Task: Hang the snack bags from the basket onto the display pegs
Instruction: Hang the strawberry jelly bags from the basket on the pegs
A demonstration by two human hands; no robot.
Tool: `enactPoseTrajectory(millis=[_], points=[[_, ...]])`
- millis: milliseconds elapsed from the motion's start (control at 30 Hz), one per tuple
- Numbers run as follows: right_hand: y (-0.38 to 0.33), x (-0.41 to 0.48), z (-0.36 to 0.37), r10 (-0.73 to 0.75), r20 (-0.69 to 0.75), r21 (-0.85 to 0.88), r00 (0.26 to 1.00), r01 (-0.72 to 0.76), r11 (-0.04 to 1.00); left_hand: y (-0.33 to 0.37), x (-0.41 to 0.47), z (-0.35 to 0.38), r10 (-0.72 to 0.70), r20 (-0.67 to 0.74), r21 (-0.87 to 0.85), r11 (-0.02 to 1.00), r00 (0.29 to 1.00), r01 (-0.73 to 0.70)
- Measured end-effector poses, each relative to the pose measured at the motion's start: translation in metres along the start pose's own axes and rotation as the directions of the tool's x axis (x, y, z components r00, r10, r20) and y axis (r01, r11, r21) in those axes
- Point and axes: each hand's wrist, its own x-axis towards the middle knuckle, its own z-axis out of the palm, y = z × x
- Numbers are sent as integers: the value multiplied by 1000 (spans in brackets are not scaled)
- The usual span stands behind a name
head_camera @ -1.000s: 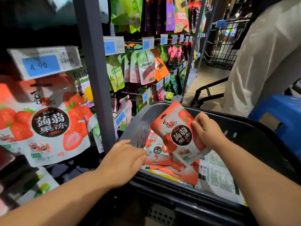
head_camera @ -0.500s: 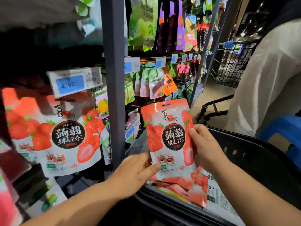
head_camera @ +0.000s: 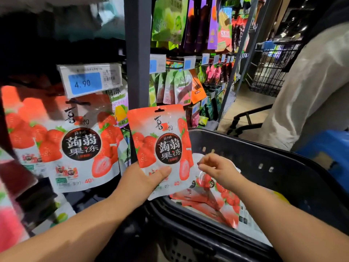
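The snack bag (head_camera: pixel 160 146) stands upright above the near-left rim of the basket (head_camera: pixel 245 140), level with a matching bag (head_camera: pixel 79 146) already hanging on the rack to the left. The left hand (head_camera: pixel 145 178) grips its bottom edge, thumb pressed across the front. The right hand (head_camera: pixel 217 169) is just beside the bag's lower right edge, fingers loosely curled around nothing; whether they touch the film I cannot tell.

It looks like a light, flat pouch of glossy film, soft enough to buckle and probably slippery. Held only at the bottom, the top is likely to flop, so a pinch near the top, next to the hang hole (head_camera: pixel 159 110), should steer it better onto a peg. The film around that hole could tear if forced.

The front shows strawberries and a dark round badge reading "jǔ ruò" above 蒟蒻果冻, with "40" and a percent sign near the bottom. The brand script above the badge is too stylised to read. The price tag (head_camera: pixel 85 83) over the hanging bag reads 4.90; the peg behind it is hidden. More of the same bags (head_camera: pixel 217 203) lie in the basket.
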Motion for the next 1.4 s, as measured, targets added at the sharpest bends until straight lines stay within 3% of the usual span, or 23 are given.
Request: enactPoseTrajectory(millis=[100,233,333,600,800,967,1067,1233,1400], points=[[38,0,-3,60,134,-376,989,-5,927,-5,1,-5,11,-30,139,990,999,-7],[52,-2,6,75,306,-581,949,124,804,-6,-1,-3,63,-21,232,971,998,-57],[54,-5,13,181,390,-729,903,182,659,-6,-2,1,91,-8,259,962,996,-85],[51,-4,16,217,448,-791,867,272,549,-9,-4,1,91,-26,276,958,996,-80],[53,-6,18,200,416,-788,887,242,566,-5,-6,2,61,-27,272,961,998,-51],[55,-7,19,173,332,-742,927,143,655,-6,-6,1,47,-30,277,960,998,-37],[50,-7,12,110,181,-671,977,41,740,-6,-6,2,40,-44,248,968,998,-28],[26,-7,-20,16,-199,-258,980,-68,964,-6,-7,3,24,-71,204,979,997,-9],[11,-9,-34,11,-426,93,905,32,995,-7,-7,4,34,-111,172,985,993,-15]])
